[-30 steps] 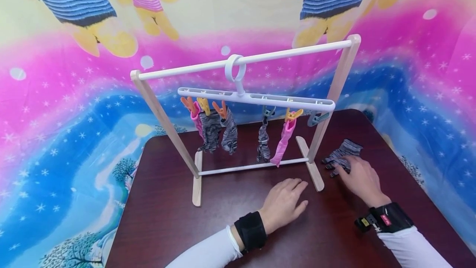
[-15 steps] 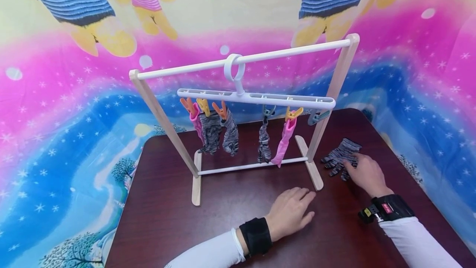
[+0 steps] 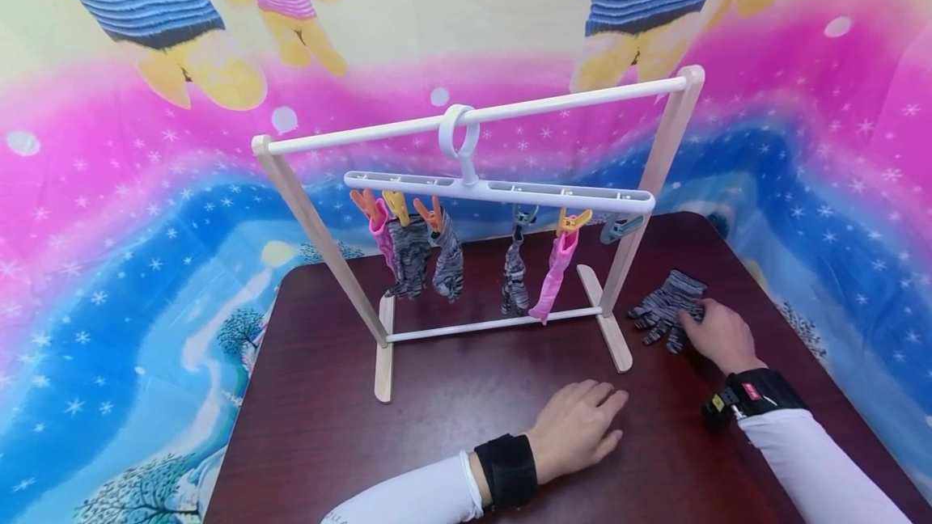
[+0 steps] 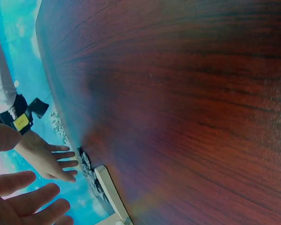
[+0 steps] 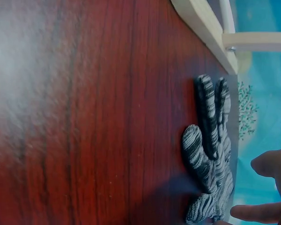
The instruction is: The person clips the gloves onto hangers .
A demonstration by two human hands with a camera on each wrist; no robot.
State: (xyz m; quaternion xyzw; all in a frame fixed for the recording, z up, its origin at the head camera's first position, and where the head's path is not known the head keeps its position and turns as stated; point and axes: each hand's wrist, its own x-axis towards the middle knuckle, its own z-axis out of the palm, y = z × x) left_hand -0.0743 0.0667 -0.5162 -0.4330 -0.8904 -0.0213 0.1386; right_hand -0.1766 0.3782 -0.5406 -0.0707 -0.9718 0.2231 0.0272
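Observation:
A grey-and-black striped knit glove lies on the table to the right of the rack, its fingers spread toward the front. My right hand is at the glove's right edge, fingertips close by it. In the right wrist view, thumb and finger stand apart beside the glove; the left wrist view has that hand with straight fingers. My left hand, fingers loosely extended and holding nothing, is low over the table in front of the rack. Its fingers also appear in the left wrist view's lower left corner.
A wooden rack with a white top bar carries a white hanger. From its clothespins hang grey striped knit pieces and pink ones. One blue-grey clothespin at the right end holds nothing. A printed cloth backdrop surrounds the table.
My right hand has drawn back from over the glove to its right edge, baring more of the glove's fingers. My left hand has shifted a little right and toward the front.

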